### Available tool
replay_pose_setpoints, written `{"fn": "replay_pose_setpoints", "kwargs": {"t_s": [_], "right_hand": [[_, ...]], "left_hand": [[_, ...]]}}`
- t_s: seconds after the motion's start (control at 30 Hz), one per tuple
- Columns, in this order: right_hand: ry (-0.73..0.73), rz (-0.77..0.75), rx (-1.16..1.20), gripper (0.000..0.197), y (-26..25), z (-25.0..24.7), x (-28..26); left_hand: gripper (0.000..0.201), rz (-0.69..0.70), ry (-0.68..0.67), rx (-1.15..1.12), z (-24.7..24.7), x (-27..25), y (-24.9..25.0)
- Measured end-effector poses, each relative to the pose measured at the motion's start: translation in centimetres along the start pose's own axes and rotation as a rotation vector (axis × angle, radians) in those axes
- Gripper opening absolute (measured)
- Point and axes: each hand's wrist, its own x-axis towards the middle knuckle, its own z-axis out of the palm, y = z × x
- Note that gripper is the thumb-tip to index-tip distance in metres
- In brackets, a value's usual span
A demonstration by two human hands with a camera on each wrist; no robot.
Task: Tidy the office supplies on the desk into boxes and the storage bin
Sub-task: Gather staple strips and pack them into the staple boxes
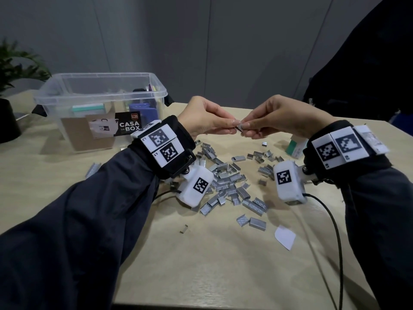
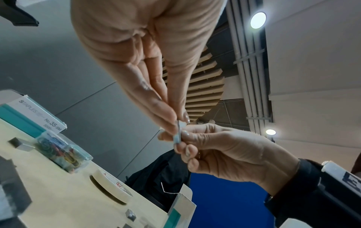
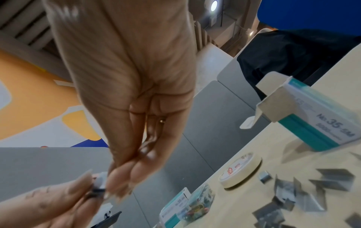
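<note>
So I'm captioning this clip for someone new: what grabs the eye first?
Both hands, left hand and right hand, meet above the desk, pinching one small strip of staples between their fingertips. Below them a heap of loose staple strips litters the desk, and a clear storage bin stands at the far left.

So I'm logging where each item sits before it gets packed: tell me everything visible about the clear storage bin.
The clear storage bin is a see-through plastic tub with a rolled rim, no lid on, and dark latch clips at both ends. It stands upright on the desk, far left, beyond the scattered staples. A black label reading CASA BOX sits on its front wall. Inside show a teal-and-white box, a purple item and brown card. Neither of the hands touches it.
</note>
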Motion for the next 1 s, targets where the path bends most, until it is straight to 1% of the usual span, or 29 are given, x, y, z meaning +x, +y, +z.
{"fn": "replay_pose_setpoints", "kwargs": {"t_s": [0.13, 0.23, 0.33, 0.4, 0.5, 0.63, 0.7, 0.77, 0.87, 0.93, 1.0], "right_hand": [[0.077, -0.033, -0.004, 0.021, -0.4, 0.2, 0.0], [0.11, -0.05, 0.048, 0.021, -0.5, 0.3, -0.1], [0.175, -0.117, 0.096, 0.021, -0.2, 0.7, 0.0], [0.207, -0.151, 0.07, 0.021, -0.2, 0.8, 0.0], [0.209, -0.176, 0.035, 0.019, -0.3, 0.8, 0.0], [0.245, -0.193, 0.06, 0.021, -0.4, 0.9, -0.1], [0.235, -0.216, 0.041, 0.021, -0.2, 1.1, -0.2], [0.271, -0.263, -0.039, 0.023, 0.0, 1.4, -0.2], [0.382, -0.342, -0.194, 0.022, 0.1, 1.4, -0.2], [0.418, -0.38, -0.194, 0.019, 0.1, 1.2, -0.4], [0.41, -0.389, -0.187, 0.019, 0.1, 0.6, -0.6]], "left_hand": [[0.019, 0.016, 0.036, -0.041, -0.2, 0.1, 0.1], [0.015, 0.019, 0.044, -0.082, -0.4, 0.1, 0.1], [0.016, 0.013, 0.055, -0.123, -0.4, 0.2, 0.1], [0.022, -0.008, 0.058, -0.172, -0.5, 0.1, 0.2], [0.031, -0.048, 0.094, -0.25, -0.5, 0.1, 0.4], [0.058, -0.093, 0.192, -0.347, -0.5, 0.2, 0.8], [0.064, -0.114, 0.193, -0.365, -0.5, 0.3, 0.7], [0.066, -0.133, 0.187, -0.387, -0.5, 0.3, 0.6], [0.064, -0.144, 0.175, -0.396, -0.3, 0.5, 0.7], [0.06, -0.14, 0.17, -0.326, 0.0, 0.7, 0.8], [0.057, -0.134, 0.168, -0.257, 0.4, 0.9, 0.9]]}}
